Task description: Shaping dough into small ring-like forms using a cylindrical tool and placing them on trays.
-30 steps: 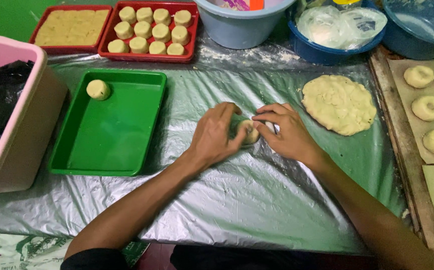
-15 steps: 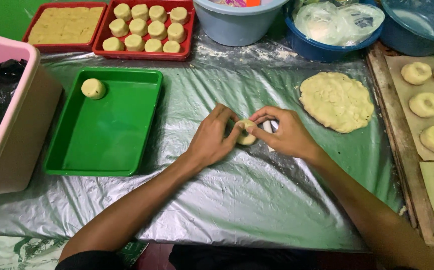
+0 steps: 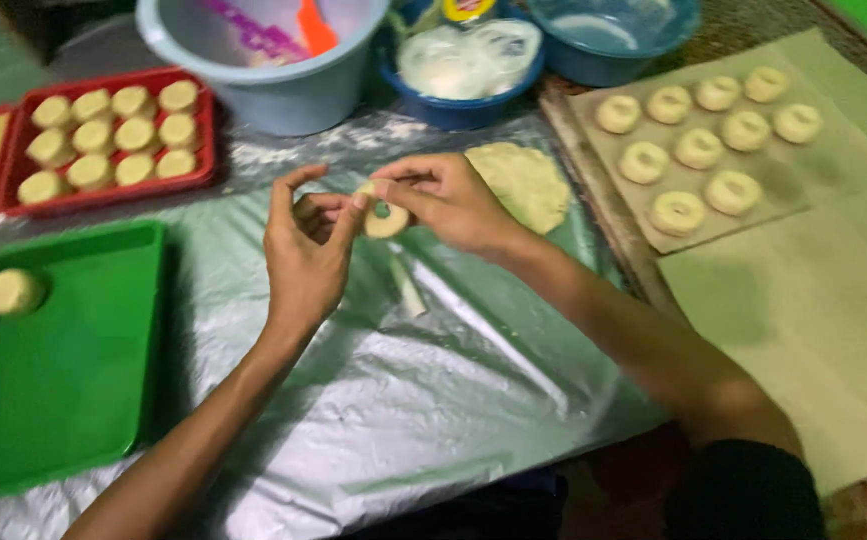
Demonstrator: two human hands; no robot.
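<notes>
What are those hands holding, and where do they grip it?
A dough ring, pinched at its rim between the fingertips of the left hand and right hand.

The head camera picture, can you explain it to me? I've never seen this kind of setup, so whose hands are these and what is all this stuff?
The camera sits on a person's head and looks down at their own two bare hands. The left hand and right hand together hold up a small ring of pale dough above a table covered in clear plastic sheet. On the left lies a green tray with one dough ball, and behind it a red tray of round dough pieces. A flattened dough sheet lies behind the right hand. On the right, finished rings rest on brown paper.
</notes>
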